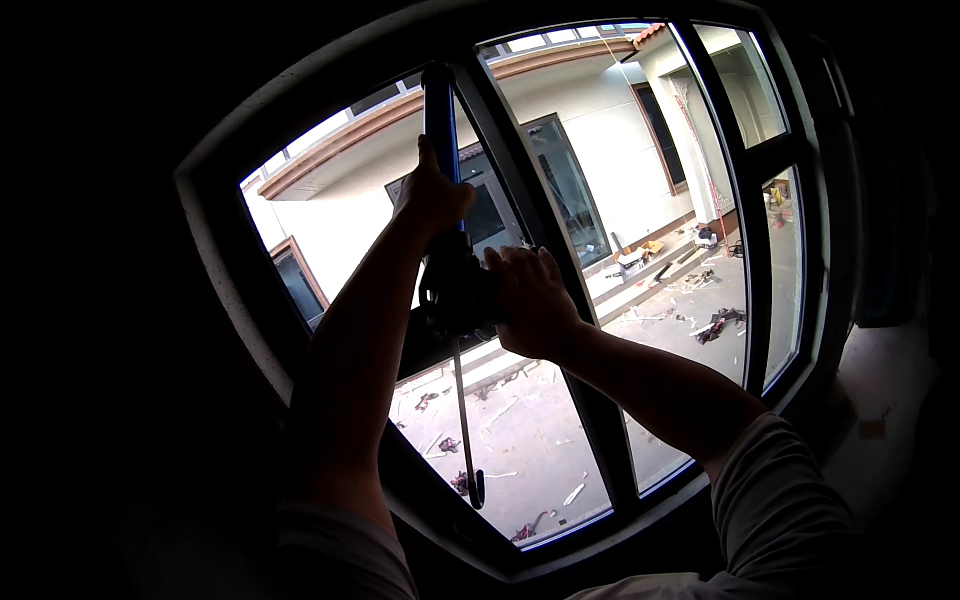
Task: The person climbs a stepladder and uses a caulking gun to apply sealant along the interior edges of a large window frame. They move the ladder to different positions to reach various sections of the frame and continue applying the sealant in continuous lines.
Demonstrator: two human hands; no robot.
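Note:
A caulking gun (440,120) with a blue barrel stands nearly upright in front of the window, its upper end by the dark top frame of the left opening. My left hand (434,197) is wrapped round the barrel from the left, thumb pointing up. Lower down, my right hand (540,305) is closed on the gun's dark body, fingers curled over its right side. Below that body hangs a thin plunger rod (462,410) with a hooked end. The grip and trigger are lost in shadow, and the nozzle tip cannot be made out.
The dark window frame (600,450) divides several openings, set in a shadowed wall. Outside lies a courtyard floor (530,410) strewn with scraps and offcuts. Across it stands a pale building (330,230) with windows and a step. A red rope or chain (708,160) hangs by a pillar.

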